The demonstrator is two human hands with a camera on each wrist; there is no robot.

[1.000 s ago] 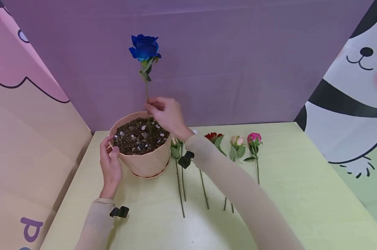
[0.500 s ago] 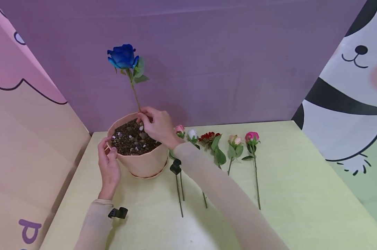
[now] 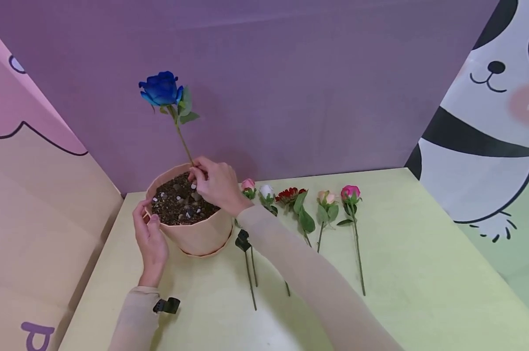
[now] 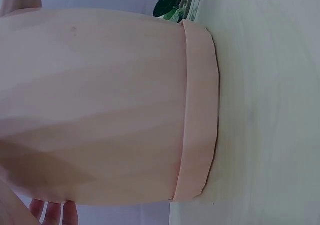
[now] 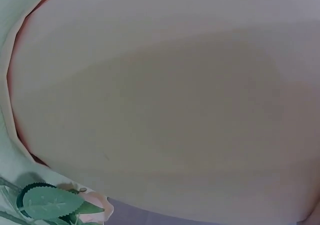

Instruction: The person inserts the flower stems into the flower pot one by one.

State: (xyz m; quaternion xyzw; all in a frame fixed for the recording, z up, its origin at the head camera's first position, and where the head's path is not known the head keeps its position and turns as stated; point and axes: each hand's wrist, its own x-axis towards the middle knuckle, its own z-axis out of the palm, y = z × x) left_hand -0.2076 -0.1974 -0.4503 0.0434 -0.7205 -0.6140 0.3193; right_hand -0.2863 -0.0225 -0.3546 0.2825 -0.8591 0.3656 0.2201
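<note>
A blue rose [image 3: 161, 89] leans left over a peach flowerpot [image 3: 198, 239] filled with dark soil [image 3: 176, 200] and small pebbles. My right hand [image 3: 218, 185] pinches its stem low down, close over the soil at the back of the pot; the stem's lower end is hidden behind the fingers. My left hand [image 3: 152, 246] holds the pot's left side near the rim, thumb toward me and fingers round the far side. In the left wrist view those fingers [image 4: 52, 212] show at the pot's wall. The right wrist view is mostly filled by the pot wall [image 5: 165, 105].
Several flowers lie in a row right of the pot: a pink rose [image 3: 248, 186], a white one [image 3: 266, 191], a dark red bloom [image 3: 290, 196], a peach one [image 3: 326, 197] and a magenta rose [image 3: 351, 195]. A purple backdrop [image 3: 312, 97] stands behind the table [image 3: 422, 273].
My right hand has lowered the rose toward the soil and shifted left. The bloom has tipped from upright to leaning left. My left hand keeps its hold on the pot.
</note>
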